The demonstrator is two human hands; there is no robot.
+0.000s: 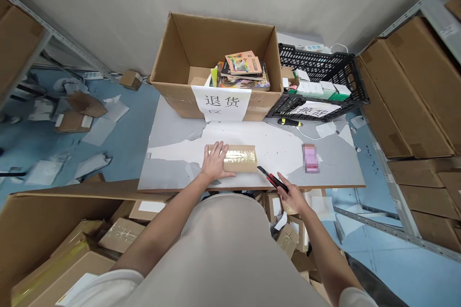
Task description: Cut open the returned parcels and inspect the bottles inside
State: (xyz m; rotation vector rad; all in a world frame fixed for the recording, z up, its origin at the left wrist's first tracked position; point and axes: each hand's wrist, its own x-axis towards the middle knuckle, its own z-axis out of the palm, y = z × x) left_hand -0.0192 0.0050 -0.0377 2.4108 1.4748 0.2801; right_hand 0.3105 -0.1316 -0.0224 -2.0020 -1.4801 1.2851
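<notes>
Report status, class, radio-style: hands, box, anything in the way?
Left hand on taped box. Right hand gripping utility knife, tip near box's uncovered end. Nothing visible in between.

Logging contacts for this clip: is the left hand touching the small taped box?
Touching: the head view shows the left hand laid across the left end of the small taped box, fingers spread over its top.

Counted around one taped carton (240, 157): one large open cardboard box (216, 33) at twelve o'clock, one black plastic crate (355, 93) and one yellow-and-black handled tool (289, 122) toward two, one pixelated pink item (310, 158) at three, one utility knife (273, 180) at four. Two handwritten signs (222, 110), at twelve and toward two. Two bare hands: one left hand (215, 161), one right hand (292, 196).
</notes>
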